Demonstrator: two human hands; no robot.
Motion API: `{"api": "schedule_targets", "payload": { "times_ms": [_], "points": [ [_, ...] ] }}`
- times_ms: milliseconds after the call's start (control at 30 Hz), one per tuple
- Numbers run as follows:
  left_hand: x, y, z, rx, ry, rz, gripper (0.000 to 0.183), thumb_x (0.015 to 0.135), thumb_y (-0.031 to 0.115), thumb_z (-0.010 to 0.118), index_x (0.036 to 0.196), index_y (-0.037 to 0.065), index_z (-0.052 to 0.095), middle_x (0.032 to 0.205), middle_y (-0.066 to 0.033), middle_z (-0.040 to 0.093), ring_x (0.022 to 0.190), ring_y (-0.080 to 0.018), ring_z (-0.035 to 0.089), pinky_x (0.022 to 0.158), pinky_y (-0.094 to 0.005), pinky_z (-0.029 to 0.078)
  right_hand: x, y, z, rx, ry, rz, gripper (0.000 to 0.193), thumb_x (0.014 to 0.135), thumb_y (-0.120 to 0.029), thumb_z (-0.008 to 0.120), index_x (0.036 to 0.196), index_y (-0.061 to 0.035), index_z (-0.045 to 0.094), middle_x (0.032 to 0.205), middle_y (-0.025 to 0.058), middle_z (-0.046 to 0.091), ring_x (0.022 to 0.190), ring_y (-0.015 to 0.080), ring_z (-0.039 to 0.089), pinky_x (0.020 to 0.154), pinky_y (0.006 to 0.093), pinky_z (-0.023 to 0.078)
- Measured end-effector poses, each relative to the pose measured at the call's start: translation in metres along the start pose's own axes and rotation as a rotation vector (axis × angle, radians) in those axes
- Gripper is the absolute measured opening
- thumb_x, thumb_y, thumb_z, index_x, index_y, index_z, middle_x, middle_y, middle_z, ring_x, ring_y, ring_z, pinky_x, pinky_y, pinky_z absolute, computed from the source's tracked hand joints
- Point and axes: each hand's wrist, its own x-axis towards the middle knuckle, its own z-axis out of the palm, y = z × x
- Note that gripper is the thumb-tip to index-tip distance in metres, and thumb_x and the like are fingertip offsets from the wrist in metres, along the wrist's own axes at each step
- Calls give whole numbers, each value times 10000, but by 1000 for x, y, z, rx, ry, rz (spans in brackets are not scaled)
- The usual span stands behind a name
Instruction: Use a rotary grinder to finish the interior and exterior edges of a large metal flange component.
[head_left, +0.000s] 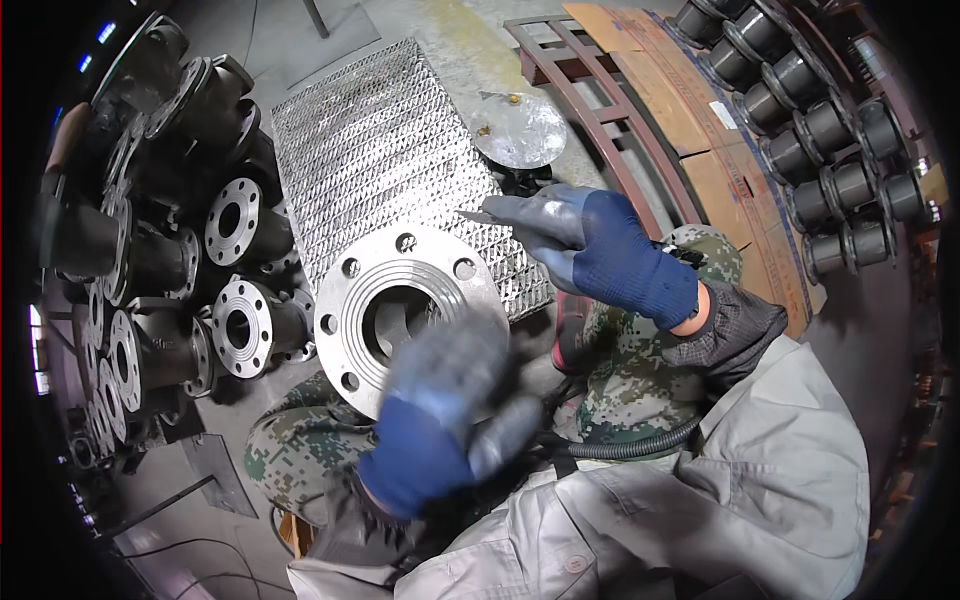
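A large metal flange (345,270) with bolt holes round its rim and a wide central bore faces up in front of me. Over its near right edge lies my left hand (435,400), in a blue and grey work glove. Motion blurs its fingers, though the thumb stands apart and nothing shows in the grasp. My right hand (595,240), gloved alike, is closed to the right of the flange. From its fingers juts a thin, pointed metal tool (478,216), directed left; the glove hides the rest of it.
Behind the flange is a metal mesh-patterned panel (360,130), beside a round metal plate (525,135). Flanged pipe fittings (240,325) crowd the left. At right stand a reddish metal frame (610,115), cardboard sheets (665,100) and rows of dark fittings (825,130). A ribbed hose (640,447) crosses my lap.
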Motion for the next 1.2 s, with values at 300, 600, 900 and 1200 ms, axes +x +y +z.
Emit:
{"api": "schedule_targets", "payload": {
  "times_ms": [300, 600, 900, 1200],
  "points": [
    [7, -4, 3, 423, 315, -465, 667, 812, 261, 701, 1349, -61, 471, 1289, -327, 514, 1183, -496, 500, 1038, -530, 380, -5, 17, 7, 80, -7, 32, 442, 817, -24, 669, 1243, -143, 667, 903, 134, 693, 780, 241, 672, 686, 323, 518],
    [-8, 19, 25, 44, 402, -258, 508, 756, 232, 727, 1166, -38, 596, 1015, -223, 679, 914, -369, 674, 898, -498, 534, 1, 23, 9, 68, 74, 15, 428, 836, -22, 669, 1244, -151, 670, 839, 94, 683, 704, 149, 649, 649, 291, 521],
    [-16, 6, 46, 410, -42, -587, 870, 702, 375, 781, 1428, 62, 420, 1181, -203, 619, 1034, -364, 626, 1103, -500, 361, 32, 24, 28, 340, 113, 45, 376, 890, -24, 618, 1260, -88, 637, 1015, 123, 702, 791, 174, 681, 710, 311, 535],
    [-114, -62, -20, 933, 106, -327, 477, 880, 158, 570, 1356, 146, 559, 1395, -70, 561, 1301, -288, 510, 1096, -517, 331, 14, 35, 37, 415, 88, 77, 325, 872, -61, 628, 1196, -52, 658, 1075, 176, 698, 945, 278, 698, 831, 345, 546]
  ]
}}
